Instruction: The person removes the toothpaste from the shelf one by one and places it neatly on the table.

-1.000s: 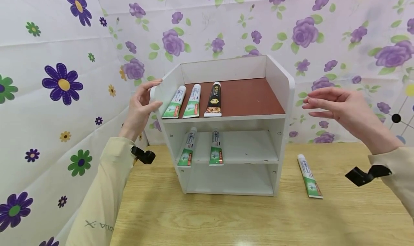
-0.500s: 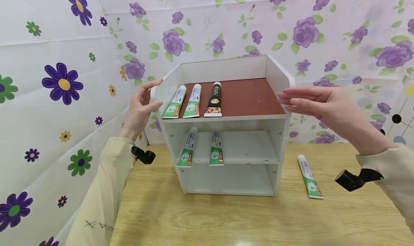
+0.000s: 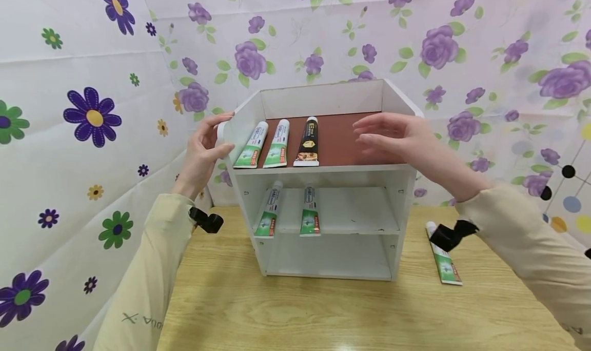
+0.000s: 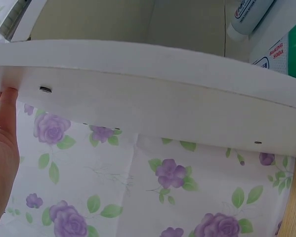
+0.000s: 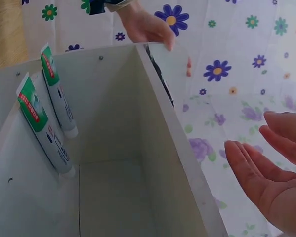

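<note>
A small white shelf unit with a brown top board stands on the table. My left hand holds its left side panel near the upper front corner, thumb at the front edge. Over the right part of the top board is my right hand, fingers relaxed and holding nothing. On the top board lie two green-and-white toothpaste tubes and a black toothpaste tube, side by side. Two more green-and-white tubes lie on the middle shelf, crimped ends toward the front.
Another green-and-white toothpaste tube lies on the wooden table right of the unit, partly covered by the right wrist's black camera mount. Floral cloth hangs behind and to the left.
My right hand has come in from the right, past the unit's right side panel, to above the top board. The left hand and the tubes have stayed in place.
</note>
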`<state>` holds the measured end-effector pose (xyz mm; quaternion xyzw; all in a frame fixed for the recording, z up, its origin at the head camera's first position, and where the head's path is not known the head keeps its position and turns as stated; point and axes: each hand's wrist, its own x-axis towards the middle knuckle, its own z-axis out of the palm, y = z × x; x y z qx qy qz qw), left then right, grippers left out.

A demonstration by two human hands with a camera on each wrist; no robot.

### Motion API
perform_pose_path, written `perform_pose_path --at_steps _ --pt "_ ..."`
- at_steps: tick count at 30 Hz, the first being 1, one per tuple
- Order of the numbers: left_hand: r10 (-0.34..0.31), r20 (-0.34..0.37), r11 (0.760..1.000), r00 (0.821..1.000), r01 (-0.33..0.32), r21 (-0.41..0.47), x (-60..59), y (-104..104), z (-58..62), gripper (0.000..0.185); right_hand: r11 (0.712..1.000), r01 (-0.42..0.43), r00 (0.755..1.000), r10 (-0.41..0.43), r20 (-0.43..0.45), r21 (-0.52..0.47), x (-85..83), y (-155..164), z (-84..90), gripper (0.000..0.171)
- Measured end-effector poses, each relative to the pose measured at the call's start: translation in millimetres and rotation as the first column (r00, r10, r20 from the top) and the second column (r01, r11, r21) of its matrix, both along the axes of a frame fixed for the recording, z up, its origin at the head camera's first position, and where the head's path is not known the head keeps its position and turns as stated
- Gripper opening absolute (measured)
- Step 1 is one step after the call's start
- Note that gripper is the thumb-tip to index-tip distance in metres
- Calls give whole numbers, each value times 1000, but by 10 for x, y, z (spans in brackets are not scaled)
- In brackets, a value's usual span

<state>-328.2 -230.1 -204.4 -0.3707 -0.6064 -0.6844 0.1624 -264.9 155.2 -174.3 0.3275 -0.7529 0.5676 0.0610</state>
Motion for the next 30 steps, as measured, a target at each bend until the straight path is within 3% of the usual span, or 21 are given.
perform_pose_path --at_steps 4,14,30 --pt "0 4 1000 1000 0 -3 1 5 5 52 999 31 999 -30 -35 33 -136 -128 14 37" --pt "6 12 1000 1000 -6 3 8 0 9 52 987 98 994 -102 30 131 -435 -450 81 40" --pt "13 -4 1000 1000 -13 3 -9 5 5 52 953 124 986 -151 77 277 -642 -769 75 36"
